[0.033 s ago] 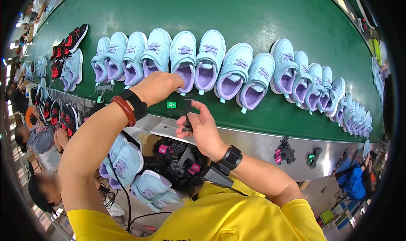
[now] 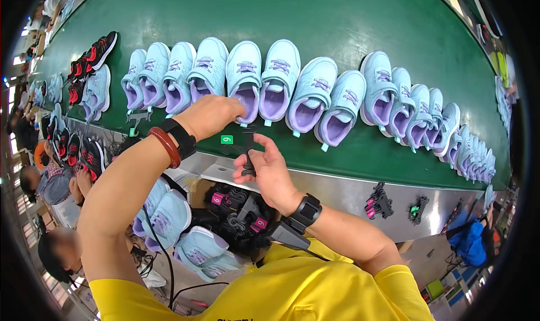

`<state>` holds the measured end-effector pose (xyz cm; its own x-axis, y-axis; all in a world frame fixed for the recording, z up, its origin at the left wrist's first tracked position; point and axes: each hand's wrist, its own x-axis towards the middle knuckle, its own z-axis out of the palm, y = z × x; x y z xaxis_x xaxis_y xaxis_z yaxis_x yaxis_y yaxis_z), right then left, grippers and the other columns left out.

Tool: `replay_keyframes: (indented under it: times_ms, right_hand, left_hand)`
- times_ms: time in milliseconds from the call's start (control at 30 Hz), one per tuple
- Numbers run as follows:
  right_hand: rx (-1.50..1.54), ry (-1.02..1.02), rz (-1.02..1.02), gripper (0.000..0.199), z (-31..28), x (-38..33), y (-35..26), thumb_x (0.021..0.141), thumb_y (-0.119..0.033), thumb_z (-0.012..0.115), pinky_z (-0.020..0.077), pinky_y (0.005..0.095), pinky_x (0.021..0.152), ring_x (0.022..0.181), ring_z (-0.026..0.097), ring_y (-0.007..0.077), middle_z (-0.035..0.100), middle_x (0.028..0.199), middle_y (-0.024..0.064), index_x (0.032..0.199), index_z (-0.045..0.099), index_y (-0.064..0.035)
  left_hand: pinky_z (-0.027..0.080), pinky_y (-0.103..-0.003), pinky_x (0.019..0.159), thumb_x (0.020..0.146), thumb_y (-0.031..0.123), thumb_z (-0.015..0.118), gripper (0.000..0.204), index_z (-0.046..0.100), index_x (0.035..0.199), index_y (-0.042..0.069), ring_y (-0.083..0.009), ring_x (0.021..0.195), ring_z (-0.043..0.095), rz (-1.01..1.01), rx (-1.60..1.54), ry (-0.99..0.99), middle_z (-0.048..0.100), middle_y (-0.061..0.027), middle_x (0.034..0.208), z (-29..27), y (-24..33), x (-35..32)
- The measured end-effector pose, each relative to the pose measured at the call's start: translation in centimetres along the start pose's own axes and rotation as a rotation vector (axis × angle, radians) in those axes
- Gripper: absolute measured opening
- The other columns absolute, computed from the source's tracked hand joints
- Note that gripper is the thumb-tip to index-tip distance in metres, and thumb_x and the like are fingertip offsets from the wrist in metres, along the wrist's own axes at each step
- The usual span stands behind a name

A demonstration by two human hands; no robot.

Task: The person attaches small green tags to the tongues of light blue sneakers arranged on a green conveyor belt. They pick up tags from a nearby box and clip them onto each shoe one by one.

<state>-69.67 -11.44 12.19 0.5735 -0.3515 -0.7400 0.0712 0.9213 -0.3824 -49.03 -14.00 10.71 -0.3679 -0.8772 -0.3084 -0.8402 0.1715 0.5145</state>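
My left hand (image 2: 209, 116) reaches across to a light blue sneaker (image 2: 246, 55) with a lilac lining, closed on the heel edge of its opening. The thumb is hidden behind the hand. Just below that heel, my right hand (image 2: 274, 176) pinches a black plastic shoe hanger (image 2: 250, 146) between thumb and fingers. A small green size tag (image 2: 226, 140) sits at the hanger's left side. The sneaker stands toe away from me in a long row of matching light blue sneakers (image 2: 312, 87), close against its neighbours.
A green conveyor belt (image 2: 337, 17) carries the row, with black-and-red shoes (image 2: 103, 50) at left. Another hanger (image 2: 138, 118) lies on the belt. Below the metal edge, a box holds black hangers (image 2: 242, 208) beside more blue sneakers (image 2: 169, 214). Hanger bunches (image 2: 379, 201) rest at right. A person (image 2: 59, 253) is at left.
The hanger and its green tag have shifted very slightly left. Both hands keep their places.
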Motion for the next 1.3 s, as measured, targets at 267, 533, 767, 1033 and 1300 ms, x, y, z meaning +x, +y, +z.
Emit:
replay_keyframes:
  times_ms: [267,533,767,1033,1300]
  right_hand:
    - [0.047,0.049,-0.022,0.041,-0.1,-1.0,-0.3,0.1,-0.009,0.038,0.054,0.0327,0.063,0.072,0.061,0.0206,0.06,0.092,0.0141,0.138,0.024,-0.0017]
    - [0.103,0.011,0.036,0.043,-0.2,-0.4,0.3,0.101,-0.008,0.035,0.0571,0.0329,0.064,0.072,0.061,0.0212,0.058,0.094,0.0157,0.14,0.02,-0.0006]
    - [0.108,0.003,0.031,0.043,-0.3,-0.6,0.0,0.101,-0.009,0.035,0.0566,0.0334,0.064,0.072,0.061,0.0214,0.058,0.093,0.0148,0.141,0.02,-0.0022]
    - [-0.123,-0.185,0.119,0.044,-0.2,0.3,-0.8,0.1,-0.011,0.04,0.0443,0.0249,0.049,0.06,0.055,0.0145,0.059,0.081,0.0071,0.142,0.031,-0.0027]
    - [-0.534,-0.378,-0.017,0.025,-3.5,3.1,-6.3,0.1,-0.014,0.043,0.0443,0.0277,0.051,0.059,0.055,0.0143,0.058,0.078,0.0051,0.12,0.053,-0.0045]
  left_hand:
    - [0.051,-0.043,0.068,0.078,0.008,0.06,0.012,0.064,0.089,0.006,-0.0334,0.082,0.064,-0.008,-0.006,-0.032,0.065,-0.0115,0.087,-0.2,0.0,0.2]
    - [0.052,-0.04,0.07,0.077,0.009,0.067,0.015,0.066,0.092,0.005,-0.0319,0.081,0.065,-0.012,0.005,-0.035,0.067,-0.0096,0.09,-0.2,-0.1,0.5]
    - [0.051,-0.042,0.07,0.078,0.009,0.064,0.014,0.066,0.091,0.006,-0.0322,0.082,0.065,-0.039,0.004,-0.052,0.066,-0.0099,0.089,-0.3,0.2,0.4]
    - [0.052,-0.04,0.071,0.078,0.008,0.065,0.017,0.066,0.095,0.006,-0.0322,0.082,0.065,-0.037,0.01,-0.061,0.067,-0.01,0.091,-0.4,0.2,0.4]
    - [0.052,-0.042,0.07,0.082,0.016,0.062,0.033,0.056,0.114,0.015,-0.0321,0.088,0.063,0.13,0.224,-0.14,0.056,-0.0085,0.116,-1.7,1.8,-1.2]
